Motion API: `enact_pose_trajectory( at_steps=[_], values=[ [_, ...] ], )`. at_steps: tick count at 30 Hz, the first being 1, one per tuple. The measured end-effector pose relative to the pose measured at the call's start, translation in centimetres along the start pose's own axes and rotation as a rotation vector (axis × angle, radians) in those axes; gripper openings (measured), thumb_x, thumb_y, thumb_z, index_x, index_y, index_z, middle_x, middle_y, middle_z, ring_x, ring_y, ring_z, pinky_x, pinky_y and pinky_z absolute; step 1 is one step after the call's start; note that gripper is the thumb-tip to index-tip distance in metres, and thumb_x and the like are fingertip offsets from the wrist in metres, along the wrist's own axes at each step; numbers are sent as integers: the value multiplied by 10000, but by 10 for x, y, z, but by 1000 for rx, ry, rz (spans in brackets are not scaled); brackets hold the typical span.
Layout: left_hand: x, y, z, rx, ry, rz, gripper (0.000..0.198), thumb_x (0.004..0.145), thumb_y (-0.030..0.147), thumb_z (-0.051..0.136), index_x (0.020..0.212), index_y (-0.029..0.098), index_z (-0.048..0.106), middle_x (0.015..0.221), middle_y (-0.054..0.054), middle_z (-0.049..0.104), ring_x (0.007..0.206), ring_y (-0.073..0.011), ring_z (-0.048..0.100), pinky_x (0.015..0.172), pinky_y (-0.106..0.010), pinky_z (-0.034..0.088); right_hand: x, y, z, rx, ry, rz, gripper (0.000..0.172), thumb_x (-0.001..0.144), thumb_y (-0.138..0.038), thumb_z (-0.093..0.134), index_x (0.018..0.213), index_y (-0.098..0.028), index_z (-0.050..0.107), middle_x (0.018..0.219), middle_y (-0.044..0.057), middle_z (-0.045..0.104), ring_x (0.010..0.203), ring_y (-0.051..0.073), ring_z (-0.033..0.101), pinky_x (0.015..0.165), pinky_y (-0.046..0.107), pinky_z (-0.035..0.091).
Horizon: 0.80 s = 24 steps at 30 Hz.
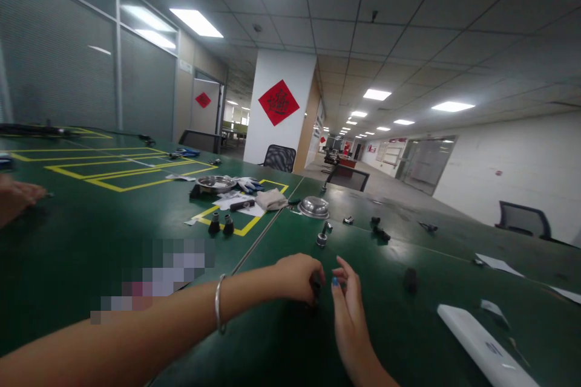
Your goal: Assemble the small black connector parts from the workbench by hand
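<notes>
Left hand (297,278) pinches a small black part (316,288), right hand (348,305) loose alongside.

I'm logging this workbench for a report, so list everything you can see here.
green table: one, green, throughout
yellow tape outlines: several, yellow, table's left
upright steel bowl: one, silver, centre-left
upturned steel bowl: one, silver, centre
black cone-shaped parts: two, black, by yellow tape outlines
white folded cloth: one, white, between bowls
white flat bar: one, white, lower right
other person's hand: one, left edge
left hand: one, silver bangle, grip closed on small black part
right hand: one, open, beside left hand
</notes>
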<state>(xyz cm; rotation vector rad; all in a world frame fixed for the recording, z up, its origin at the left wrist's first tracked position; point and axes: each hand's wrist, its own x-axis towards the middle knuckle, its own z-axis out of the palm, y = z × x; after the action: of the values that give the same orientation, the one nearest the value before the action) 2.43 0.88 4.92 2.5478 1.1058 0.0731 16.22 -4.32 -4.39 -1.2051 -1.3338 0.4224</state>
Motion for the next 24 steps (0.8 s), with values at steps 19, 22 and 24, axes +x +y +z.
enact_pose_trajectory(
  at_steps=[19, 22, 24],
  values=[
    [25, -168, -75, 472, 186, -420, 375, 862, 336, 535, 1187, 152, 496, 1168, -92, 556, 1059, -241, 535, 937, -491, 389, -2, -4, -1, 21, -102, -112, 274, 883, -289, 385, 1114, -216, 512, 1118, 79, 479, 1053, 228, 462, 900, 392, 377],
    [21, -176, -78, 471, 217, -449, 543, 802, 400, 591, 1269, 171, 434, 1253, -121, 524, 1181, -290, 445, 998, -500, 295, -1, -4, -1, 18, -109, -120, 268, 882, -279, 379, 1104, -216, 516, 1105, 78, 484, 1055, 226, 463, 911, 396, 370],
    [14, -182, -83, 471, 263, -461, 665, 787, 453, 572, 1347, 184, 336, 1342, -144, 450, 1280, -332, 314, 1029, -508, 217, -1, -5, -1, 18, -106, -114, 265, 877, -273, 384, 1099, -216, 517, 1101, 76, 489, 1052, 225, 466, 915, 396, 369]
  ],
)
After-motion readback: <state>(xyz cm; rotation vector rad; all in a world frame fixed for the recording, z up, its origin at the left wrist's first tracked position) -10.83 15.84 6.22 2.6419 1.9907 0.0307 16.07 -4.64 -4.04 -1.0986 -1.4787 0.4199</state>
